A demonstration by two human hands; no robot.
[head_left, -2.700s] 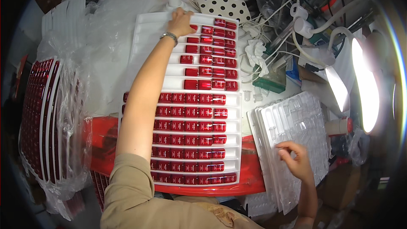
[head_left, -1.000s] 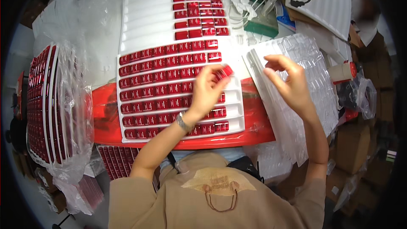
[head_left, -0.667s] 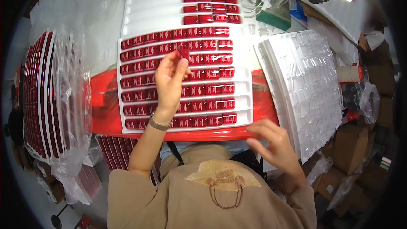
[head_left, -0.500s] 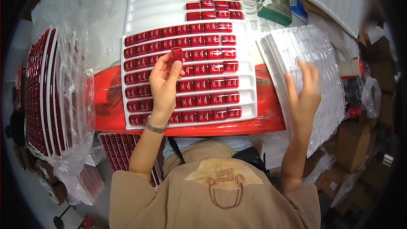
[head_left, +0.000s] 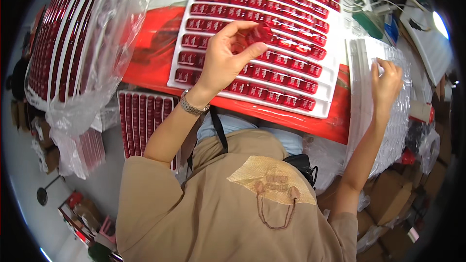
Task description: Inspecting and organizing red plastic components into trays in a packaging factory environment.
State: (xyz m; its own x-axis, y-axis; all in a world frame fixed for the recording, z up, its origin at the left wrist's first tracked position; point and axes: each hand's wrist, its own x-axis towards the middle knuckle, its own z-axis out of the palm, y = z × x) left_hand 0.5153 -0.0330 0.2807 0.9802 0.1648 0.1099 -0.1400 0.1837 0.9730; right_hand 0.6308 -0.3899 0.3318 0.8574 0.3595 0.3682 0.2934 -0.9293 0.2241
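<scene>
Red container point(head_left: 261, 33) pinched in left hand point(head_left: 228, 58), above rows of like containers point(head_left: 282, 59) in white tray point(head_left: 322, 109), best kept level and clear of them; right hand point(head_left: 387, 82) at clear plastic stack point(head_left: 361, 87), fingers curled, possibly around something small, can't tell.

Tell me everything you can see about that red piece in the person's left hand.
The red piece is deep red and glossy, like tinted plastic or glass. Pinched between thumb and fingertips of the left hand, it appears tilted, raised over a white tray holding rows of similar pieces. Its finer parts are too blurred to tell.
</scene>
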